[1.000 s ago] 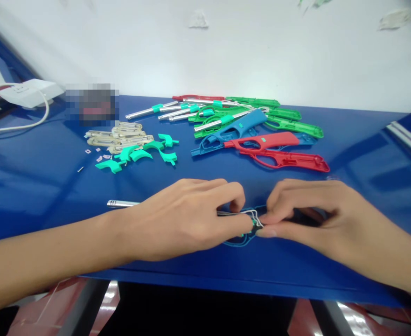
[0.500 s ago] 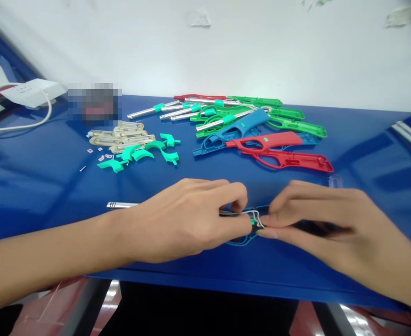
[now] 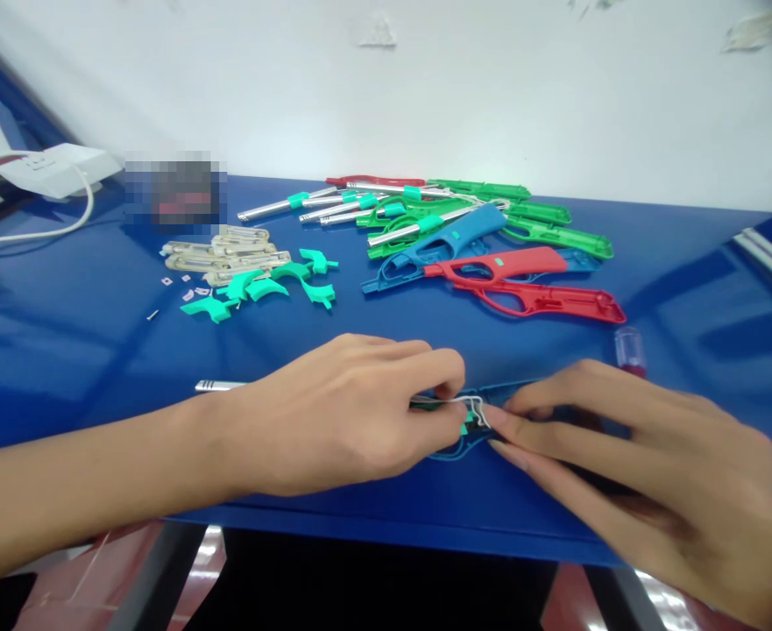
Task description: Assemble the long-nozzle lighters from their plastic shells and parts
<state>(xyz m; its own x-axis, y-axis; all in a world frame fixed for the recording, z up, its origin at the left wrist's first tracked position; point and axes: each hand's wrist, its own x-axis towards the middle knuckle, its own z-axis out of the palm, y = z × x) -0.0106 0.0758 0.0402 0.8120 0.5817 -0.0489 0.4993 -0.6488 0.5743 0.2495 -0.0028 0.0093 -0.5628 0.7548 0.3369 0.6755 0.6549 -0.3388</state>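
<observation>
Hands (image 3: pixel 352 407) touch blue casing (image 3: pixel 457 454); long axis lies crosswise; tube (image 3: pixel 220 386) points left.

"How is the left forearm (image 3: pixel 102 469) lying?"

"It is slanting in from the lower left, bare, with the left wrist (image 3: pixel 228 438) lying nearly in line."

"And the left hand (image 3: pixel 352 407)?"

"It is resting back up. The left index finger (image 3: pixel 447 368) is arching over, the left thumb (image 3: pixel 431 429) is pointing inward, and a gap is showing between them."

"How is the right hand (image 3: pixel 688 473) standing?"

"It is angling in from the lower right, back up, fingers spreading long. The right index finger (image 3: pixel 556 433) and right thumb (image 3: pixel 576 495) are pointing toward the left hand, their tips standing close but slightly parted."
</observation>
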